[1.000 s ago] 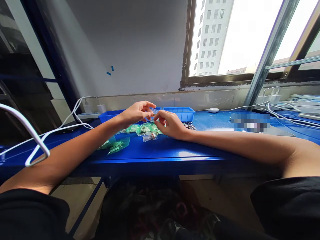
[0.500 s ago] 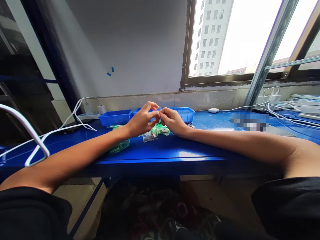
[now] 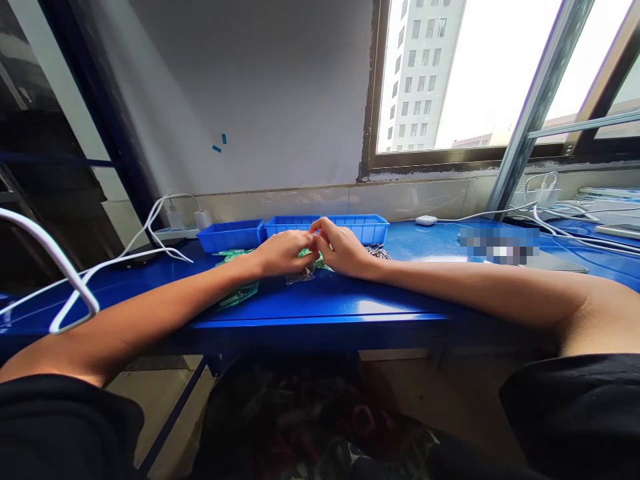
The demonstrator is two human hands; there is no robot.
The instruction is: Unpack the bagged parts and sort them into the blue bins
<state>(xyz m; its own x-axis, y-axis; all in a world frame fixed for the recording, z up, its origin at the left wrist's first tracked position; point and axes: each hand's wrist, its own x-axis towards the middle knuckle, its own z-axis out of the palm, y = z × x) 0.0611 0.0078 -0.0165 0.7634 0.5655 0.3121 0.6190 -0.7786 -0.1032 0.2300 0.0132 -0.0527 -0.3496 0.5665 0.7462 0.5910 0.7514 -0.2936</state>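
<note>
My left hand (image 3: pixel 286 253) and my right hand (image 3: pixel 345 252) meet fingertip to fingertip above the blue table (image 3: pixel 320 300). Both are closed in a pinch around something small that the fingers mostly hide; its kind cannot be made out. Beneath them lie green-printed clear plastic packets (image 3: pixel 325 265) and a small clear bag (image 3: pixel 299 277), partly covered by the hands. More green plastic packets (image 3: pixel 243 293) rest beside my left wrist. A pile of small metal pieces (image 3: pixel 379 252) lies just past my right hand.
Behind the hands stand a blue bin (image 3: pixel 231 237) and a longer blue bin (image 3: pixel 367 230) against the wall. White cables (image 3: pixel 165 252) loop over the left side; more cables (image 3: pixel 565 230) run on the right, near a flat grey device (image 3: pixel 560 263). A metal post (image 3: pixel 540 107) rises at right.
My left hand has lowered and its raised fingers have folded in toward the right. My right hand has turned, its knuckles now higher. More of the metal pieces and the bins shows.
</note>
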